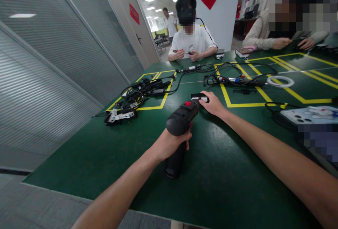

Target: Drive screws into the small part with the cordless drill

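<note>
A black cordless drill with a red switch on top is in my left hand, its grip wrapped by my fingers. The drill points away from me, and its front end meets a small black-and-white block on the table. My right hand grips that block from the right side, thumb and fingers closed on it. The drill's body hides the contact point, so whether a bit touches the block cannot be seen.
Tangled black cables lie left on the green table, beside a black-and-white part. More cables, a white ring and a light-blue case are to the right. One person sits opposite, another at right.
</note>
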Tool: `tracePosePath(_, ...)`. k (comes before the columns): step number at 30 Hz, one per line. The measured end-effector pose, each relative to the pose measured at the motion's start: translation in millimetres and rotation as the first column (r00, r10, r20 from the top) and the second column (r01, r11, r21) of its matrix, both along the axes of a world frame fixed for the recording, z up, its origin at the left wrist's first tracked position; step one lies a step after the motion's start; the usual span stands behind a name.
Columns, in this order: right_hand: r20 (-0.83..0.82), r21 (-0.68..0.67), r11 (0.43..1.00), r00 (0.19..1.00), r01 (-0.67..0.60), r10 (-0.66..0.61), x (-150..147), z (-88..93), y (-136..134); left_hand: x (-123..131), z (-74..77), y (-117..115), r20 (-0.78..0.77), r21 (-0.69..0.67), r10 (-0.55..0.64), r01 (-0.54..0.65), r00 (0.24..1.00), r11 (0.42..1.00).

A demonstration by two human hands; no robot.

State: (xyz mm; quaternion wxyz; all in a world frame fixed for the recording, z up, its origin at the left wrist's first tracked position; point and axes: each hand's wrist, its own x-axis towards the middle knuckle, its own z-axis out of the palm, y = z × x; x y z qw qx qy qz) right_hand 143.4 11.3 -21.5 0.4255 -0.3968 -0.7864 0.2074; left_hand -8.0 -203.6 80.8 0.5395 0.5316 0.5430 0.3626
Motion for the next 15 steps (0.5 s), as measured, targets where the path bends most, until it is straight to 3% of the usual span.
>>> tracePosePath(15, -0.006, -0.001, 1.0, 1.0, -0.016, 0.016, 0.6, -1.9, 0.3, 1.9, 1.3, -0.1, 0.044, -0.034, -0.011, 0.012, 0.999, 0.999)
